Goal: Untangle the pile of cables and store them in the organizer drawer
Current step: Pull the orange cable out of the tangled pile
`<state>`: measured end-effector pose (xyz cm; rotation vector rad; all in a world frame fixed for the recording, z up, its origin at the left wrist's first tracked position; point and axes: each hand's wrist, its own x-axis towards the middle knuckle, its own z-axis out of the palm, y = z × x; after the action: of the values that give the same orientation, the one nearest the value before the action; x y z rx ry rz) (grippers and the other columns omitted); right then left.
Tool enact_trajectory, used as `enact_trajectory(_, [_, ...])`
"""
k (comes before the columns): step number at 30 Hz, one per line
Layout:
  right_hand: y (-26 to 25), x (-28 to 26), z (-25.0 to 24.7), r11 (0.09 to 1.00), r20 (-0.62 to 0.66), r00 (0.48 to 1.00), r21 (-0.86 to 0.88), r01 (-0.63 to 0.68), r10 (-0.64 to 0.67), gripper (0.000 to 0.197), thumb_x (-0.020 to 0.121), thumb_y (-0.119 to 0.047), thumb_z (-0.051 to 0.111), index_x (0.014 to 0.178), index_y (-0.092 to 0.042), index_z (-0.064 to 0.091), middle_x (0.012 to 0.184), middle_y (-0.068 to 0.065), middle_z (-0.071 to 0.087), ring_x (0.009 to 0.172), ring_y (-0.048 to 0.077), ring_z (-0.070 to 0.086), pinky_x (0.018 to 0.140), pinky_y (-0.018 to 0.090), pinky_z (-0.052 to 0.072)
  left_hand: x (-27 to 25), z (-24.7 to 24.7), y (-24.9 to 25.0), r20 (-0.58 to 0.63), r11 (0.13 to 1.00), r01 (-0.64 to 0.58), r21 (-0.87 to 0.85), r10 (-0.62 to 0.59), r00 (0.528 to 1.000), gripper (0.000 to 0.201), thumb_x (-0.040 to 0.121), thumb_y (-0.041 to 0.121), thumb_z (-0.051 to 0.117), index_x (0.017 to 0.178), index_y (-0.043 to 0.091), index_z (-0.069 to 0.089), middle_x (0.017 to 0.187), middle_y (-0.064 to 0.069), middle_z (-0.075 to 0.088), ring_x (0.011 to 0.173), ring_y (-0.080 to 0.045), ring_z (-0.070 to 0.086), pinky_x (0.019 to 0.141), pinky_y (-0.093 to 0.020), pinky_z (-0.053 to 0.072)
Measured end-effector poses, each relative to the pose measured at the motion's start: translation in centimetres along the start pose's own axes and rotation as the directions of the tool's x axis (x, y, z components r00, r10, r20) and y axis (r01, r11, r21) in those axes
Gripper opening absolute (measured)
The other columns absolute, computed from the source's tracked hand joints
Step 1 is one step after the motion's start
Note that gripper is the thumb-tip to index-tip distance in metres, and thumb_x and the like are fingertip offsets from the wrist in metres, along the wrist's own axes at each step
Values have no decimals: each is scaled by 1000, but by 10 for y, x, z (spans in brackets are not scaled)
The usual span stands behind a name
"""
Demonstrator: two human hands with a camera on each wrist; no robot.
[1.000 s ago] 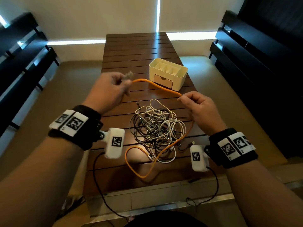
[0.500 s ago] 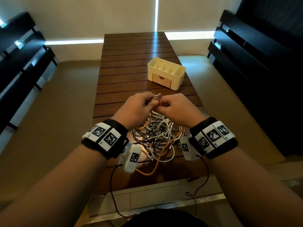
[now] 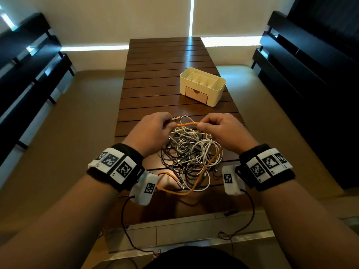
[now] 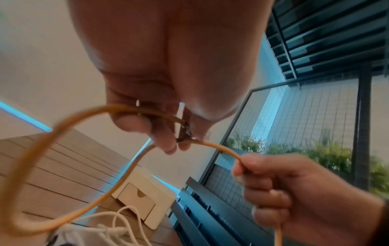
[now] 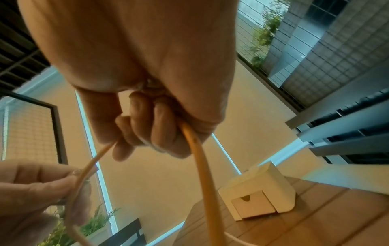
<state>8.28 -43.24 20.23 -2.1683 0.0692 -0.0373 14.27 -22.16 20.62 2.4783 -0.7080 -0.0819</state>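
left hand (image 3: 153, 131): fingers curled, pinching the metal plug end (image 3: 176, 119) of the orange cable (image 3: 187, 124), held up over the pile

right hand (image 3: 220, 131): fist wrapped round the same orange cable a bit further along, so a short stretch runs straight between the two hands

hands overall: close together, not touching, both clamped on that one cable, hovering above the near half of the counter (image 3: 155, 74)

orange cable, the rest: drops from the right fist, cuts through the tangle and loops out on the near-left side of it

cable pile (image 3: 191, 158): white, grey and black cords, pretty knotted, sitting on the counter right under the hands

organizer (image 3: 202, 86): cream box, far right of the pile, well apart from it, compartments on top

drawer (image 3: 196, 95): front face of the organizer, looks closed
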Motion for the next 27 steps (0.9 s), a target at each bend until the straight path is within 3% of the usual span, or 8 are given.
enact_trajectory(3, [-10, 1, 3, 998, 48, 999, -64, 17, -14, 15, 94, -31, 66, 83, -24, 72, 86, 9, 70, 79, 26, 63, 73, 38, 50, 2, 6, 9, -17, 994, -82, -68, 81, 997, 15, 102, 29, 54, 105, 18, 65, 81, 12, 54, 72, -3, 49, 60, -20, 32])
enact_trajectory(6, [-17, -1, 3, 998, 5, 999, -16, 53, -53, 13, 93, -28, 68, 84, -20, 72, 84, 7, 70, 73, 17, 60, 71, 36, 49, 1, 7, 21, 36, 976, -153, -156, 161, 986, 12, 103, 31, 52, 99, 25, 61, 78, 9, 59, 69, -7, 55, 60, -25, 40])
enact_trajectory(8, [-19, -6, -2, 997, -13, 998, 47, 60, -59, 13, 93, -29, 68, 87, -19, 73, 80, 4, 69, 69, 10, 58, 68, 32, 49, 2, -1, 23, 0, 968, -168, -186, 171, 985, 14, 104, 30, 50, 93, 25, 58, 76, 7, 56, 63, -5, 49, 57, -18, 37])
enact_trajectory(13, [-11, -20, -15, 984, -50, 999, 180, -1, 10, 22, 96, -29, 64, 90, -9, 72, 54, -10, 53, 48, 5, 45, 50, 22, 39, 9, -37, -1, -272, 976, -75, -204, 17, 962, 18, 105, 26, 48, 90, 21, 57, 73, 8, 49, 62, -5, 42, 54, -25, 31])
enact_trajectory(17, [-10, -21, -17, 989, -79, 996, 145, -18, 30, 22, 97, -29, 63, 88, -12, 74, 50, -11, 50, 46, 4, 41, 50, 23, 35, 12, -42, -34, -173, 990, 98, -99, -114, 978, 16, 104, 26, 51, 91, 21, 58, 77, 2, 54, 71, -17, 51, 60, -30, 33])
enact_trajectory(22, [-26, -17, -8, 998, 18, 999, 57, -33, 32, 23, 95, -32, 64, 84, -15, 74, 49, -12, 51, 42, 0, 41, 46, 18, 36, 9, -39, -13, -345, 989, -71, -130, 22, 938, 19, 103, 25, 54, 112, 15, 67, 105, 1, 56, 92, -10, 50, 75, -20, 34])
enact_trajectory(24, [-34, -15, -3, 997, 28, 1000, 74, -7, 5, 23, 95, -31, 65, 82, -15, 73, 49, -12, 51, 42, 0, 41, 47, 19, 36, 6, -34, 6, -299, 970, -183, -160, 129, 946, 16, 102, 23, 54, 113, 18, 66, 101, 9, 56, 84, 1, 48, 72, -12, 34])
enact_trajectory(27, [-44, -11, -2, 987, -31, 998, 154, 50, -46, 23, 95, -26, 65, 85, -6, 70, 51, -10, 52, 42, 1, 42, 45, 18, 36, 1, -23, 25, -81, 950, -239, -199, 227, 970, 9, 103, 24, 54, 99, 31, 60, 81, 15, 56, 67, 5, 49, 60, -10, 36])
